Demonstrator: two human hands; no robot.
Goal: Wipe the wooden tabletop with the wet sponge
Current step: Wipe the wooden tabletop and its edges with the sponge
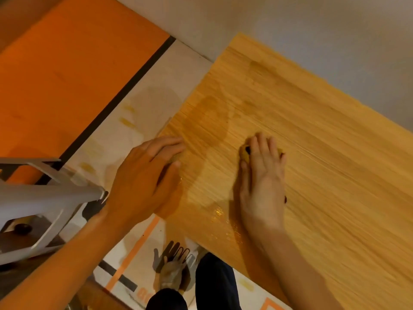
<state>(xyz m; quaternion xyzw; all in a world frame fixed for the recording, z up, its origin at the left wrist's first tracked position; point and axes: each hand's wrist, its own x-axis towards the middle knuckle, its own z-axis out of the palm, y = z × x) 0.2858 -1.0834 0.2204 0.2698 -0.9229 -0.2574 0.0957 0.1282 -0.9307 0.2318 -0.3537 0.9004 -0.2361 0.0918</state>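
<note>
The right hand (pixel 262 173) lies flat over a yellow sponge (pixel 244 154) on the wooden tabletop (pixel 335 164), fingers straight and pointing away from the person, pressing down rather than curling round it. Only slivers of the sponge show, at the thumb side and past the little finger; most of it is hidden under the palm and fingers.

The left hand (pixel 147 175) rests at the tabletop's left edge, fingers loosely bent over the rim and holding nothing, apparently bracing the board.

A darker wet patch (pixel 210 121) spreads between the two hands, and water beads (pixel 220 212) glisten near the front edge by the right wrist, suggesting part of the surface has been covered while the drier wood to the right awaits wiping.

The sponge looks soft and light, likely to squash and release water under pressure; a flat palm on top, with fingertips hooking the far edge, should steer it best. The wet wood may be slippery.

Beyond the table, a white metal frame (pixel 40 198) stands at lower left on patterned flooring (pixel 125 121), with an orange surface (pixel 67 63) behind and a sandalled foot (pixel 172 271) below.
</note>
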